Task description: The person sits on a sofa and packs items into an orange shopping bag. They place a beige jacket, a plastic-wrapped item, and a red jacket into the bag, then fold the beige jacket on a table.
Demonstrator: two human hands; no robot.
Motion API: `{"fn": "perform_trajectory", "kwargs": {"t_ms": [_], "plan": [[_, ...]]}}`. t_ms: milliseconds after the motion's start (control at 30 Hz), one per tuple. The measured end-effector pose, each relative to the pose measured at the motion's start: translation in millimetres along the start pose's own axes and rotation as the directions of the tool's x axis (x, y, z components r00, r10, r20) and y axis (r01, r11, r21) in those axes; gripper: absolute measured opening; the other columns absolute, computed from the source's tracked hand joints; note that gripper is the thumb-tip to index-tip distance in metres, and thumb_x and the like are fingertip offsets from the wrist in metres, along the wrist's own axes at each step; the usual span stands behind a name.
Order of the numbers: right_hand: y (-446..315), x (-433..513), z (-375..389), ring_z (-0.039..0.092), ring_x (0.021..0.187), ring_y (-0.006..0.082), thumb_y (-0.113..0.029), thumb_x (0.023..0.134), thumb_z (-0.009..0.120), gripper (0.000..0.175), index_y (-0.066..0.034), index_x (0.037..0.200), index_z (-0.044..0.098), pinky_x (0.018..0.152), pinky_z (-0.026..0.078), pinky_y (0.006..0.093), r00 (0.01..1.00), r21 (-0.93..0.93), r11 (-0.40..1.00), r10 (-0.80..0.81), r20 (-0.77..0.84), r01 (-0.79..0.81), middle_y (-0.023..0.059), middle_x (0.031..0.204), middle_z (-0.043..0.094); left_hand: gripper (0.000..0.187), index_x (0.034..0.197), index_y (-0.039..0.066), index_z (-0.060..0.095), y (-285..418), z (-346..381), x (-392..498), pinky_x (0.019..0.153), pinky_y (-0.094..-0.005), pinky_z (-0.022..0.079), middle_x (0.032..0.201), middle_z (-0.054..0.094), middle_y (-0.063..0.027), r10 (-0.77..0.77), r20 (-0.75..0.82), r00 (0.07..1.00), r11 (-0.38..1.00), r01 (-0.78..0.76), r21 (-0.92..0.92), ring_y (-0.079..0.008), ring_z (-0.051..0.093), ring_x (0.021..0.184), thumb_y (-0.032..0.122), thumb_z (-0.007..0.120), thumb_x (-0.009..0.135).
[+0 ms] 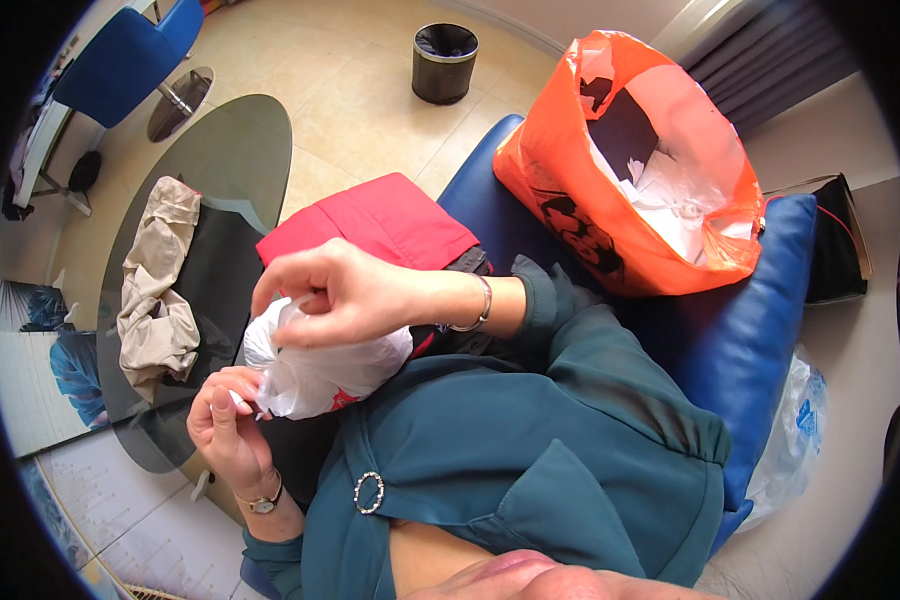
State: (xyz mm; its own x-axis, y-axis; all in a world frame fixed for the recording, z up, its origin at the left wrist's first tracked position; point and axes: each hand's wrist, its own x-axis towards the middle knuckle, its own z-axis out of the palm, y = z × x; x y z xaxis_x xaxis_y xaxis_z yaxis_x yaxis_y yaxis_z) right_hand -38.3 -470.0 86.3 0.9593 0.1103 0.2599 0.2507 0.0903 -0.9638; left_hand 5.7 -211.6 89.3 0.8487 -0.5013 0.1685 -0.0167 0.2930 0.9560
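Note:
A white translucent plastic bag (307, 379) with a red print lies bunched up against my front. My left hand (229, 427), with a wristwatch (262, 505), pinches the bag's gathered edge between thumb and fingers. Just above the bag, my right hand (330, 296) has its fingers curled and the thumb apart from them. Some blur and the white film behind it hide whether the right fingers grip any plastic. Beyond the right hand lies a folded red cloth item (375, 221) with dark fabric under its edge.
An orange plastic bag (562, 217) holding papers and wrapping stands on the blue seat (742, 352) at my right. Crumpled beige fabric (161, 300) lies on an oval glass table (262, 127). A black bin (445, 71), a blue chair (124, 64) and a clear plastic bag (791, 442) surround me.

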Motion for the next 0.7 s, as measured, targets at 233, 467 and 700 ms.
{"fn": "perform_trajectory", "kwargs": {"t_ms": [233, 467, 700], "plan": [[-6.2, 3.3, 21.2, 0.069, 0.068, 0.0303, -0.016, 0.085, 0.08, 0.018, -0.0035, 0.098, 0.075, 0.062, 0.054, 0.0373, 0.947, -0.396, 0.86, -0.287, 0.146, 0.322, 0.0148, 0.074, 0.069, 0.027, 0.075, 0.0, 0.062, 15.7, 34.0, 5.9, 0.065, -0.0201, 0.041, 0.127, 0.062, -0.0193, 0.199, 0.057, 0.978, 0.885, -0.204, 0.419, -0.0081, 0.055, 0.079, 0.013, 0.073, 0.096], [-11.1, -2.4, 19.8, 0.068, 0.064, 0.0322, -0.016, 0.087, 0.072, 0.014, -0.0032, 0.082, 0.072, 0.058, 0.053, 0.0415, 0.929, -0.377, 0.85, -0.317, 0.192, 0.368, 0.0165, 0.07, 0.067, 0.015, 0.091, 0.002, 0.06, 5.2, 38.2, 7.4, 0.076, -0.0196, 0.045, 0.12, 0.063, -0.0124, 0.031, 0.062, 0.998, 0.988, -0.04, 0.147, -0.0082, 0.057, 0.088, 0.009, 0.071, 0.098], [-14.0, -1.8, 28.9, 0.066, 0.061, 0.0312, -0.018, 0.084, 0.075, 0.015, -0.0038, 0.083, 0.071, 0.056, 0.05, 0.0397, 0.952, -0.377, 0.876, -0.256, 0.164, 0.301, 0.0147, 0.066, 0.064, 0.015, 0.091, 0.002, 0.058, 2.5, 40.2, 1.1, 0.079, -0.0212, 0.049, 0.127, 0.059, -0.0121, 0.069, 0.075, 0.995, 0.984, -0.08, 0.161, -0.0103, 0.06, 0.097, 0.006, 0.071, 0.097]]}}
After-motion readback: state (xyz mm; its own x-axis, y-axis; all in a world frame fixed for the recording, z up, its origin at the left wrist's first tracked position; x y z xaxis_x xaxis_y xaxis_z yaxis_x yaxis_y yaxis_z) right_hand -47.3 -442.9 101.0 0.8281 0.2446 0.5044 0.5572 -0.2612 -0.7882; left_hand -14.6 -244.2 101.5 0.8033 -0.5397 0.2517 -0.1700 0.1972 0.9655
